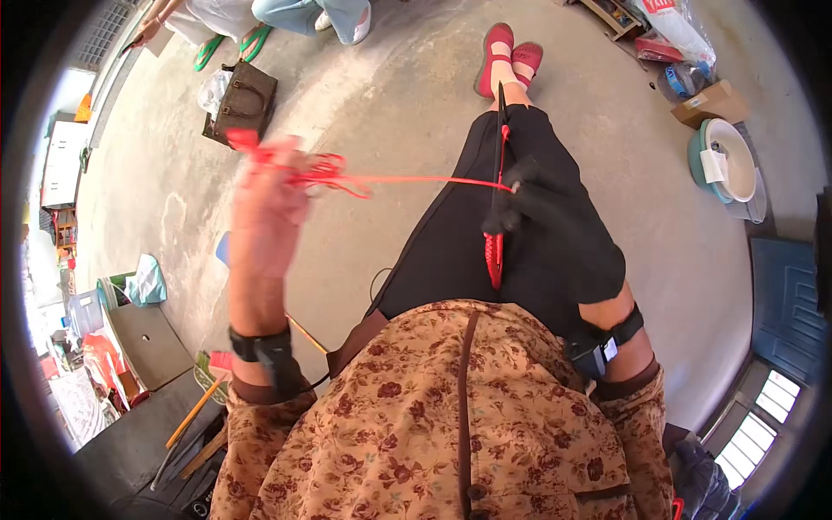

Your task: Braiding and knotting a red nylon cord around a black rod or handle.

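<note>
I watch the left hand [270,204] clutch bunched red cord [407,179] out to the side, seemingly to pull it taut against the thin dark strip [497,160] that the black-gloved right hand [555,208] grips over the black trousers [442,251].

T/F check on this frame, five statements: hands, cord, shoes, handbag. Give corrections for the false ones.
1. The left hand holds red cord. True.
2. The right hand is bare. False: the right hand wears a black glove.
3. The cord droops deeply between the hands. False: it runs nearly straight.
4. A brown handbag sits on the floor. True.
5. The person's own shoes are green. False: the shoes are red.
</note>
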The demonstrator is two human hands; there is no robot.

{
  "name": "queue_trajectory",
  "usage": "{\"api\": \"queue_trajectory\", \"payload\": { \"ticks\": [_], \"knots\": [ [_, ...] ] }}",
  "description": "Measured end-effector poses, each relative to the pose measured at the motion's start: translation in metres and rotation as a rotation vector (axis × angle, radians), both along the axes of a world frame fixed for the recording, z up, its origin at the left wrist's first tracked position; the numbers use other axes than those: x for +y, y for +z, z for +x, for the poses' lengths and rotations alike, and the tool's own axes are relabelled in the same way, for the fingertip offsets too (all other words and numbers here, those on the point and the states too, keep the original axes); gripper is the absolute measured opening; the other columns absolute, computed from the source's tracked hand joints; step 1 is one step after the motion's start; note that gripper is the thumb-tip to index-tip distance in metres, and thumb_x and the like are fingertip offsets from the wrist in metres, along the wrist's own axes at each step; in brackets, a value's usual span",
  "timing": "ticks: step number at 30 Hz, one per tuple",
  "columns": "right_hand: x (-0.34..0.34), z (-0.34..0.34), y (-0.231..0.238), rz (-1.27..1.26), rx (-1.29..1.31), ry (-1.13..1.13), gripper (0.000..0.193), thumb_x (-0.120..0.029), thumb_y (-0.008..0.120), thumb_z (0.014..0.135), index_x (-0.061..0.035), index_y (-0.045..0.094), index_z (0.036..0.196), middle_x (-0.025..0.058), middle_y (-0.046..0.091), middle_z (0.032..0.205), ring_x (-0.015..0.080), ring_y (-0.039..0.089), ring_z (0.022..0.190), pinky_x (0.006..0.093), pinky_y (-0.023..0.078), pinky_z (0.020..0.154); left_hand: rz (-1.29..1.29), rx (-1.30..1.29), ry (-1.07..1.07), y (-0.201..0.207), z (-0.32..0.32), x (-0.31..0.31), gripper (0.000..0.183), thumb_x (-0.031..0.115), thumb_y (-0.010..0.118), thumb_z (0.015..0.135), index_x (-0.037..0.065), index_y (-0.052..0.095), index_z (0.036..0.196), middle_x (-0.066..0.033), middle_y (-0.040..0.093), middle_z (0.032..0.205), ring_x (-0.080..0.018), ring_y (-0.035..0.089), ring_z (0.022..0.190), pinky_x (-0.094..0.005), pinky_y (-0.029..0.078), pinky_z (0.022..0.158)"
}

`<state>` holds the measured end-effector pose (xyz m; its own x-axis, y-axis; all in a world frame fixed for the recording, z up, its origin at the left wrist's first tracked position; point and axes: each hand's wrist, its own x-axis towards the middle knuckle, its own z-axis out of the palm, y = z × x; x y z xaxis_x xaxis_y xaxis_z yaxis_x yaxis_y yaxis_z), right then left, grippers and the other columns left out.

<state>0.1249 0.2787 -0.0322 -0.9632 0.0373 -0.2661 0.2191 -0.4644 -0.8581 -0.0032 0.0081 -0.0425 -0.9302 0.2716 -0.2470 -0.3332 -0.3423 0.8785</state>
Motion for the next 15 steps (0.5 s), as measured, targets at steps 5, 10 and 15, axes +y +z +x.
{"api": "queue_trajectory", "payload": {
  "ticks": [5,10,15],
  "knots": [
    [-0.006,0.023,-0.007,-0.322,-0.059,-0.195,0.007,-0.006,0.049,0.090,-0.0015,0.053,0.094,0.0035,0.049,0.072,0.0126,0.048,0.064,0.0290,0.045,0.064,-0.268,0.093,-0.579,-0.034,0.050,0.063,0.046,0.008,0.068,0.079,0.003,0.050,0.120,0.0015,0.056,0.088,-0.0061,0.052,0.070,-0.0207,0.044,0.058],
    [0.000,0.034,-0.016,-0.534,0.031,-0.063,0.005,-0.008,0.047,0.091,-0.0041,0.051,0.090,0.0003,0.046,0.071,0.0121,0.043,0.061,0.0256,0.041,0.060,-0.646,0.391,-0.561,-0.043,0.089,0.106,0.047,0.024,0.080,0.067,0.001,0.053,0.098,-0.0048,0.048,0.067,-0.0131,0.048,0.064,-0.0290,0.045,0.062],
    [-0.005,0.059,-0.005,0.134,-0.074,-0.101,0.009,-0.006,0.047,0.091,-0.0048,0.050,0.100,-0.0001,0.051,0.079,0.0102,0.048,0.065,0.0233,0.042,0.062,-0.637,0.315,-0.645,-0.056,0.089,0.092,0.043,0.020,0.079,0.070,0.001,0.054,0.099,-0.0008,0.052,0.071,-0.0097,0.050,0.066,-0.0262,0.045,0.064]
  ]
}}
